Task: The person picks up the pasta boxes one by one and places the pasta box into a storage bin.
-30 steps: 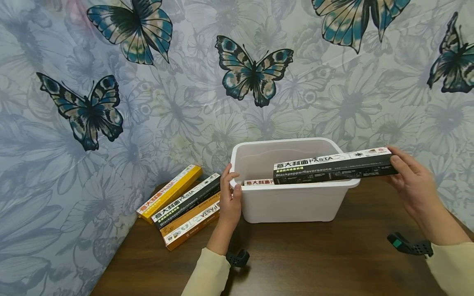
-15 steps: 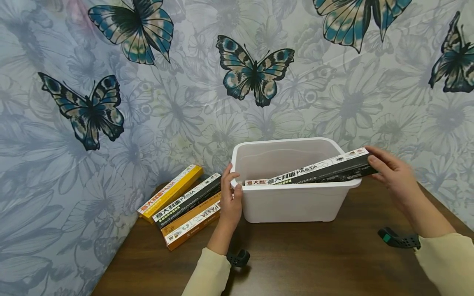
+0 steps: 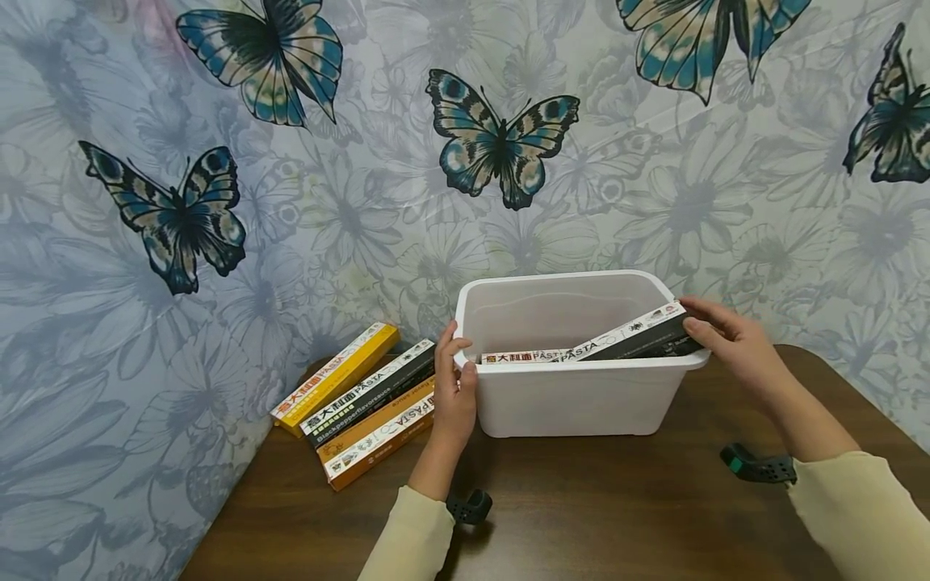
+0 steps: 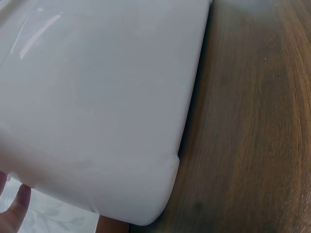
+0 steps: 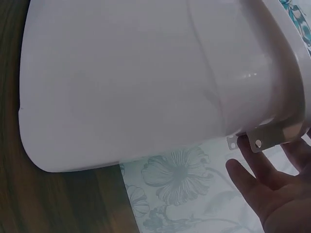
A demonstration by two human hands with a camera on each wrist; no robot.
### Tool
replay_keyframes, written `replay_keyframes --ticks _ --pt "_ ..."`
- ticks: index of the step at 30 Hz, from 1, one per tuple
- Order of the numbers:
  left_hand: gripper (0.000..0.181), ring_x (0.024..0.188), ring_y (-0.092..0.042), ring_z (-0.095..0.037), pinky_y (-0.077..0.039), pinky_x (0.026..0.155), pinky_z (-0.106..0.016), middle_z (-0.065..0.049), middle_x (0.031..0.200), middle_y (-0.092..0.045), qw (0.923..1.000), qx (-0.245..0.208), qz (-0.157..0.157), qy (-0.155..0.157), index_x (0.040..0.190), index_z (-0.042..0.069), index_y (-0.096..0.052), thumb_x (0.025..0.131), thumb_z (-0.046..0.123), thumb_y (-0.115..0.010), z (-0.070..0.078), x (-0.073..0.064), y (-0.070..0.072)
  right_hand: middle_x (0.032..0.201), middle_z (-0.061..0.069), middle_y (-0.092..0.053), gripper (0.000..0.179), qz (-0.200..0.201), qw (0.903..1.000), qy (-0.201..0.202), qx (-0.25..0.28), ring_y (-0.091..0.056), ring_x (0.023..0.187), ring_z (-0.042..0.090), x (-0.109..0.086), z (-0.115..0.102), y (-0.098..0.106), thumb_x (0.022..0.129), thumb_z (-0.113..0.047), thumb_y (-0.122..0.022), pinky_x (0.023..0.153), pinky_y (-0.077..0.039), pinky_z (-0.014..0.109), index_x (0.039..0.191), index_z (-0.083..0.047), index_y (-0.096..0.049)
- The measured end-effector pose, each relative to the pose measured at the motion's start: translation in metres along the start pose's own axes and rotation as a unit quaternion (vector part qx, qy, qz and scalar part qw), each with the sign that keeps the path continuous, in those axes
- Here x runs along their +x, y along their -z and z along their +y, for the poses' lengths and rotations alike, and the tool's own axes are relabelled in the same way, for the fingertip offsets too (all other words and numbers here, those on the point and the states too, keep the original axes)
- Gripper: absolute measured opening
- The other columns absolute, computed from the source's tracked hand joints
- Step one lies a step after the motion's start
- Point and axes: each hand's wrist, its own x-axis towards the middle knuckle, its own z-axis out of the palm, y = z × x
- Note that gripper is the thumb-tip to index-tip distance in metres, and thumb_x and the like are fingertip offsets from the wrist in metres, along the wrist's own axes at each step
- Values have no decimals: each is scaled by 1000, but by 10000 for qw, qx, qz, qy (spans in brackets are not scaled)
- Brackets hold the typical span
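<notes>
A white plastic bin (image 3: pixel 570 401) stands on the table, its left rim gripped by my left hand (image 3: pixel 454 399). With my right hand (image 3: pixel 741 343) I hold the right end of a black pasta box (image 3: pixel 639 337), fingers behind and thumb in front. That box slants down to the left into the bin; its lower end is hidden behind the front rim. Another pasta box (image 3: pixel 519 357) with red lettering lies inside along the front wall. In the right wrist view, fingers (image 5: pixel 265 170) reach up to the box's end flap (image 5: pixel 267 138) beneath the bin's rim.
Left of the bin, a yellow pasta box (image 3: pixel 337 375), a black pasta box (image 3: pixel 369 391) and orange-brown pasta packaging (image 3: pixel 378 436) lie side by side, partly behind my left hand. The brown wooden table (image 3: pixel 596 500) meets a butterfly-patterned wall (image 3: pixel 349 234) at the back.
My right hand has moved left and slightly down, lowering the black pasta box into the bin at a slant. My left hand has stayed on the bin's rim.
</notes>
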Motion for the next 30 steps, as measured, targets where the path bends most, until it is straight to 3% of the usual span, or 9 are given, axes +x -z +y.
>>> replay_keyframes --ticks 5,9,14,17,21,25,30 --pt "54 153 -24 -33 -28 114 -69 -10 166 -21 10000 23 19 0 130 9 -46 102 55 -40 1 0 -1 137 -32 -44 52 -151 9998 -1 -99 -40 112 -17 0 2 -1 105 -33 -49 79 -38 5 155 -25 -37" --pt "50 152 -25 -35 -28 114 -69 -6 166 -22 10000 31 37 -60 130 10 -46 103 52 -40 1 0 -1 135 -33 -44 53 -301 9992 -6 -262 -45 119 -6 2 1 -1 104 -33 -53 80 -38 7 154 -26 -39" --pt "54 152 -25 -35 -26 114 -70 -4 166 -22 10000 13 43 -59 130 10 -46 102 56 -40 0 0 -2 133 -31 -47 53 -436 9979 -8 -488 -38 131 -1 4 -2 -5 100 -31 -61 89 -34 12 149 -21 -46" --pt "57 152 -25 -34 -26 114 -70 -2 166 -22 10000 22 50 -33 131 10 -46 102 58 -39 0 0 -1 137 -22 -49 55 -541 9974 -36 -472 -33 142 15 6 -5 -7 98 -31 -64 106 -32 32 148 -18 -46" --pt "57 152 -26 -34 -27 114 -69 -3 166 -22 10000 34 77 -47 130 10 -46 102 59 -39 0 0 -1 149 2 -44 58 -732 9965 -86 -402 -26 145 41 6 -6 -6 98 -32 -63 106 -27 63 150 -15 -42" --pt "56 152 -25 -34 -27 114 -69 -3 166 -21 10000 25 46 -26 130 12 -46 101 60 -39 1 0 -2 155 17 -37 59 -913 9953 -109 -319 -18 150 46 5 -6 -4 99 -32 -62 107 -25 70 151 -16 -40" --pt "55 153 -23 -35 -25 114 -70 -4 166 -21 10000 20 20 -16 130 15 -47 101 61 -38 2 0 -2 155 17 -37 50 -1070 9938 154 -241 -16 151 46 5 -3 -7 102 -29 -57 105 -25 72 148 -17 -42"
